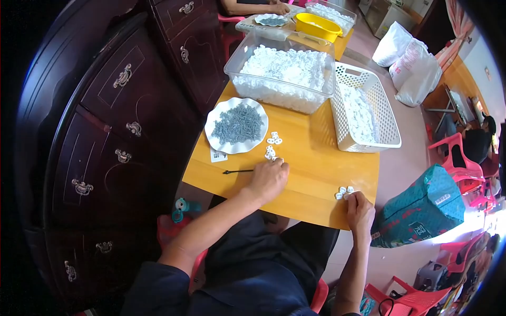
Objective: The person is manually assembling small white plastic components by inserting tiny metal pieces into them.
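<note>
On the yellow wooden table, my left hand (pixel 270 180) is closed, its fingertips down beside a cluster of small white plastic pieces with dark holes (pixel 270 151). What its fingers hold, if anything, is hidden. Another few such pieces (pixel 274 138) lie just beyond. At the table's right front, my right hand (pixel 361 211) pinches at a small white piece (pixel 346 196) next to several others (pixel 342 189). A thin black rod-like tool (pixel 237 171) lies left of my left hand. Farther back stands a scalloped white plate (pixel 212 138) heaped with grey screws (pixel 238 124).
A clear plastic bin (pixel 282 97) and a white perforated basket (pixel 389 129), both full of white pieces, stand at the back. Behind them is a yellow basin (pixel 318 26) near another person's hand (pixel 279 8). A teal sack (pixel 419 208) stands right; dark drawers (pixel 100 163) flank the left.
</note>
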Motion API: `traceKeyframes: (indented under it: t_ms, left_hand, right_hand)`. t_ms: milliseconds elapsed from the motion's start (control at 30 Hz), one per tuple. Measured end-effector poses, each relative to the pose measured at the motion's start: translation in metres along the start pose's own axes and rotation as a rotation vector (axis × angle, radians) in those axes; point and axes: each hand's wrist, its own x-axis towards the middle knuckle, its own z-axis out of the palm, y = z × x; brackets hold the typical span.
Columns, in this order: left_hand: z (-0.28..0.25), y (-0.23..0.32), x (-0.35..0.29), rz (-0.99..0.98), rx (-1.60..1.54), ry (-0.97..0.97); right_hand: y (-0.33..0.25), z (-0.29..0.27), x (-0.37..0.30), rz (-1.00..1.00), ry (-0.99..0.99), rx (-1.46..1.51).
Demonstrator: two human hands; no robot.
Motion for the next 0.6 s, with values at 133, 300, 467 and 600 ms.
traceKeyframes:
  t_ms: [133, 300, 467, 600]
  left_hand:
    - [-0.029, 0.023, -0.017, 0.017, -0.192, -0.064]
    - [-0.037, 0.055, -0.064, -0.034, -0.663, -0.105]
    - [-0.014, 0.071, -0.102, -0.140, -0.790, -0.151]
    - [-0.008, 0.070, -0.115, -0.131, -0.898, -0.119]
  right_hand:
    - [-0.004, -0.005, 0.003, 0.058, -0.002, -0.025]
    - [-0.042, 0.009, 0.017, -0.052, 0.091, 0.152]
    - [-0.100, 0.052, 0.039, -0.245, -0.110, 0.373]
    - [-0.112, 0.090, 0.058, -0.329, -0.145, 0.332]
